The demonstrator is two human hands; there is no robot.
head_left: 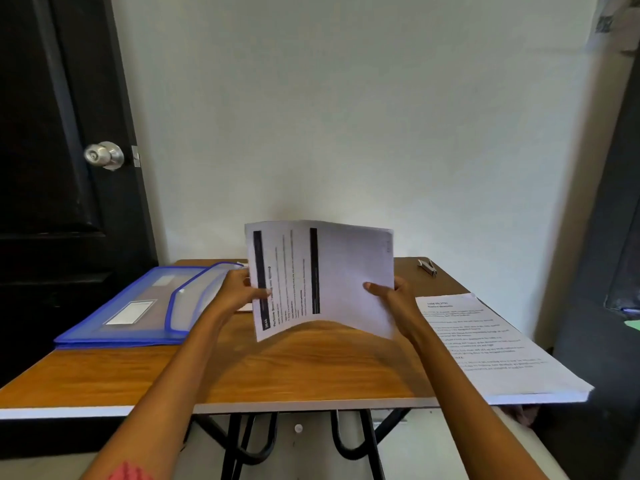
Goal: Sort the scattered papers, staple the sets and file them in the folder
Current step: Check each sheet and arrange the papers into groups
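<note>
- Left hand: closed on the left edge of a set of papers, thumb laid over the printed face, fingers hidden behind the sheets.
- Right hand: closed on the right edge of the same set, thumb seen on the front, fingers behind.
- The papers are held upright above the middle of the bench, clear of its surface; the lower edge is bowed upward between the two grips. Dark bands and lines of print are seen running sideways on the front sheet; how many sheets are in the set cannot be told.
- A blue translucent folder is laid flat on the left part of the bench, its flap raised and curved open beside the left hand.
- A printed stack is laid on the right part of the bench, its near corner carried past the edge.
- A small metal stapler is set near the far right corner, well apart from the hands.
- A dark door with a round metal knob is noted at left, behind the bench.
</note>
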